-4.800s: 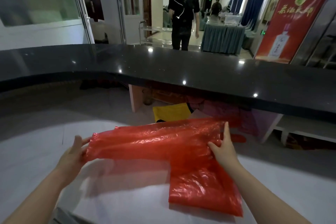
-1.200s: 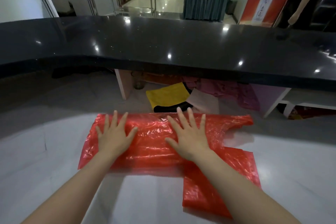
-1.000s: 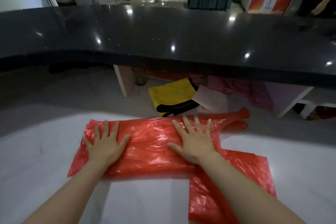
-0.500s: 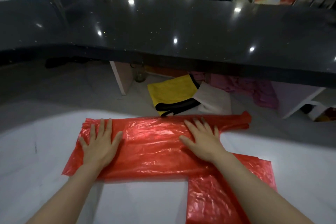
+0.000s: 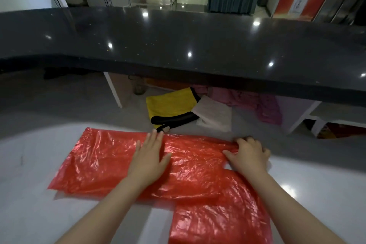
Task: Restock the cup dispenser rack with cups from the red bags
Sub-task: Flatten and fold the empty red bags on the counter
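Left hand (image 5: 149, 156) flat, fingers straight, pressing the red bag (image 5: 103, 160) down on the near white desk (image 5: 29, 214) to keep it smooth; right hand (image 5: 248, 155) curled, pinching its far right end, likely to fold; no cups seen.

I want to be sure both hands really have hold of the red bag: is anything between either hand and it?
No. The left hand lies flat on the red bag; the right hand grips its right end.
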Demonstrator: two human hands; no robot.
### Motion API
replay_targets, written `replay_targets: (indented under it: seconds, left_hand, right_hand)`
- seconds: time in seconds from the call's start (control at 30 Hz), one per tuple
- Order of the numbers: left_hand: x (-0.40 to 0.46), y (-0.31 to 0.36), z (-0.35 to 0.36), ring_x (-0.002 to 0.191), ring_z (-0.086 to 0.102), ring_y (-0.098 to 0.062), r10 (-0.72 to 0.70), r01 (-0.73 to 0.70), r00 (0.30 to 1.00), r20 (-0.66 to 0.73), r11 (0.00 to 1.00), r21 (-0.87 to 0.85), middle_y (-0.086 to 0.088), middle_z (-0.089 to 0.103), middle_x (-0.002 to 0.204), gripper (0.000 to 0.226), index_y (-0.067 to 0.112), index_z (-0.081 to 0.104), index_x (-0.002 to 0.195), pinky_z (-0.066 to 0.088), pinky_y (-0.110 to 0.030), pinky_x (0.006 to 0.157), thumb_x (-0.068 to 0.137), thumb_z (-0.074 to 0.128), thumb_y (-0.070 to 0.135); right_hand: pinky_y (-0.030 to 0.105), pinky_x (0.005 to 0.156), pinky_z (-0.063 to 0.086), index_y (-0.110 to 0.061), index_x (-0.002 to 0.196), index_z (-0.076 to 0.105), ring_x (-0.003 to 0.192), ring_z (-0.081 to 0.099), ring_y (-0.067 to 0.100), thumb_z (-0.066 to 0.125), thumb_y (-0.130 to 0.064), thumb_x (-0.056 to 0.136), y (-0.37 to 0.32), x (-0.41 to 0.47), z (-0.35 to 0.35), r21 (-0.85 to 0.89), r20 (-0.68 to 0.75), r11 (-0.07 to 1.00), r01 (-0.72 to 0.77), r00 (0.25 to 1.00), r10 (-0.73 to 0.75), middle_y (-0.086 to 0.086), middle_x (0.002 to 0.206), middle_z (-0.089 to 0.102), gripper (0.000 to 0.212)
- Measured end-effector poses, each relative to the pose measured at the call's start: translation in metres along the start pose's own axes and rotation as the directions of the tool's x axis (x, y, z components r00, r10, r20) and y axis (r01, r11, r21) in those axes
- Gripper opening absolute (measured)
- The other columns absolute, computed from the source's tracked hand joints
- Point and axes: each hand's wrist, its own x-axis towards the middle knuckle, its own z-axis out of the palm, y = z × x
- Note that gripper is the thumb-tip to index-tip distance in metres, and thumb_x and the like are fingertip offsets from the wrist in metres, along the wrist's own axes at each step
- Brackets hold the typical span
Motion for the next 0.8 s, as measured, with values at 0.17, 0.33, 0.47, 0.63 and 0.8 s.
replay_targets:
  seconds: [0.17, 0.33, 0.47, 0.63, 0.8]
  left_hand:
    - [-0.002, 0.036, 0.029, 0.141, -0.024, -0.014, 0.082, -0.086, 0.994, 0.067, 0.994, 0.071, 0.009, -0.026, 0.152, 0.073, 0.039, -0.013, 0.149, -0.019, -0.046, 0.111, 0.091, 0.020, 0.067]
    - [-0.006, 0.032, 0.049, 0.143, -0.024, -0.017, 0.060, -0.074, 0.992, 0.109, 0.990, 0.123, 0.008, -0.024, 0.155, 0.068, 0.043, -0.025, 0.141, -0.016, -0.053, 0.113, 0.087, 0.007, 0.071]
    - [-0.006, 0.031, 0.048, 0.143, -0.022, -0.016, 0.098, -0.109, 0.990, 0.101, 0.988, 0.111, 0.011, -0.024, 0.153, 0.068, 0.042, -0.019, 0.145, -0.018, -0.052, 0.111, 0.089, 0.008, 0.069]
    - [-0.008, 0.025, 0.042, 0.140, -0.027, -0.011, 0.201, -0.209, 0.969, 0.146, 0.977, 0.042, 0.015, -0.023, 0.153, 0.064, 0.041, -0.025, 0.140, -0.023, -0.044, 0.111, 0.091, 0.008, 0.066]
    - [-0.011, 0.014, 0.031, 0.146, -0.005, -0.004, 0.306, -0.275, 0.942, 0.138, 0.939, -0.209, 0.015, 0.003, 0.157, 0.077, 0.043, -0.014, 0.147, -0.015, -0.031, 0.116, 0.083, 0.021, 0.068]
  right_hand:
    - [0.044, 0.092, 0.026, -0.033, 0.092, 0.064, 0.109, 0.043, 0.019, 0.058, -0.067, 0.072, -0.006, -0.003, -0.006, -0.046, 0.073, 0.996, 0.081, 0.994, -0.077, -0.007, 0.102, 0.057, 0.041]
    - [0.029, 0.061, 0.043, -0.022, 0.072, 0.056, 0.074, 0.059, 0.016, 0.075, -0.048, 0.072, -0.001, -0.002, -0.040, 0.404, 0.240, 0.913, 0.051, 0.958, -0.159, -0.007, 0.071, 0.059, 0.032]
    - [0.035, 0.063, 0.047, -0.011, 0.101, 0.055, 0.067, 0.061, 0.026, 0.072, -0.012, 0.083, -0.011, -0.002, -0.072, 0.836, 0.401, 0.502, -0.220, 0.871, -0.285, 0.019, 0.080, 0.068, 0.025]
    - [0.028, 0.053, 0.049, -0.013, 0.096, 0.072, 0.061, 0.058, 0.020, 0.053, -0.008, 0.092, -0.050, -0.002, -0.081, 0.905, 0.422, 0.257, -0.339, 0.789, -0.447, 0.012, 0.077, 0.063, 0.020]
    - [0.034, 0.077, 0.046, -0.012, 0.099, 0.075, 0.086, 0.067, 0.024, 0.035, -0.006, 0.082, -0.065, 0.006, -0.081, 0.874, 0.457, 0.155, -0.460, 0.672, -0.583, 0.009, 0.089, 0.072, 0.043]
